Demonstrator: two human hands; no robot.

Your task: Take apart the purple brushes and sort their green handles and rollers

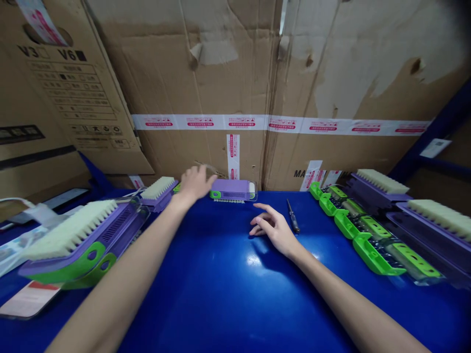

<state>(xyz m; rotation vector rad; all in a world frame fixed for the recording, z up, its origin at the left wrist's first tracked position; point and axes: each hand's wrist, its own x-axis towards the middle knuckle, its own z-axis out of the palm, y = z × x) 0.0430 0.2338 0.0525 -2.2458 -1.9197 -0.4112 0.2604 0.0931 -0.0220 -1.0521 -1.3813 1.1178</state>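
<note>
My left hand [195, 185] is at the back of the blue table, its fingers apart and slightly blurred. It sits between a purple brush [158, 191] with pale bristles facing up and a purple-and-green brush [231, 189] lying bristles down. Whether its fingertips touch either brush, I cannot tell. Over the middle of the table is my right hand [274, 226], fingers loosely bent and apart, holding nothing. Just beyond it to the right lies a dark, slim pen-like tool [293, 215].
At right, bright green plastic parts [346, 223] and clear pieces with green inserts [371, 225] line up beside upturned purple brushes [434, 223]. Stacked brushes [81, 235], a white card-like item [29, 298] and a white plug [42, 213] are at left. A cardboard wall [206, 88] closes the back.
</note>
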